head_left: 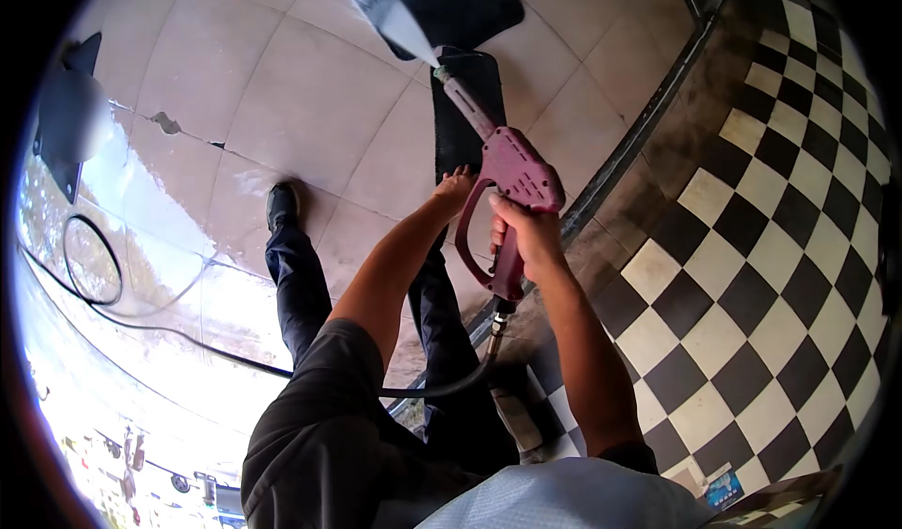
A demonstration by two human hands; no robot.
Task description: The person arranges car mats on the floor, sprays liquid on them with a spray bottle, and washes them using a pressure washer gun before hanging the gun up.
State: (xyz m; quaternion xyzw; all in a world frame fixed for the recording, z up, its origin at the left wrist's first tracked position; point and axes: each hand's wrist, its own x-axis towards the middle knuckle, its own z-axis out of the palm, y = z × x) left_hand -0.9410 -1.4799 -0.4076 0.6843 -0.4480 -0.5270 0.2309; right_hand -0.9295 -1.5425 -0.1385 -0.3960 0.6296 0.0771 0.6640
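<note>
My right hand (531, 233) is wrapped round the grip of a pink pressure washer gun (522, 167), inside its trigger guard. A white fan of water (409, 33) leaves the nozzle and strikes a black floor mat (465, 7) lying on the tiles at the top. Below that mat, a narrower black mat (470, 83) runs down behind the gun. My left hand (456, 189) is closed at the narrower mat's lower end, its fingers partly hidden by the mat and the gun. A black hose (442, 390) joins the bottom of the gun's handle.
Large beige tiles (291, 87) are wet at the left. The hose loops (94, 261) across the left side, near a dark object (66, 125) that is partly blurred. A dark channel edge (601, 186) separates the beige floor from the black-and-white checkered tiles (742, 313). My shoe (282, 207) stands on the beige tiles.
</note>
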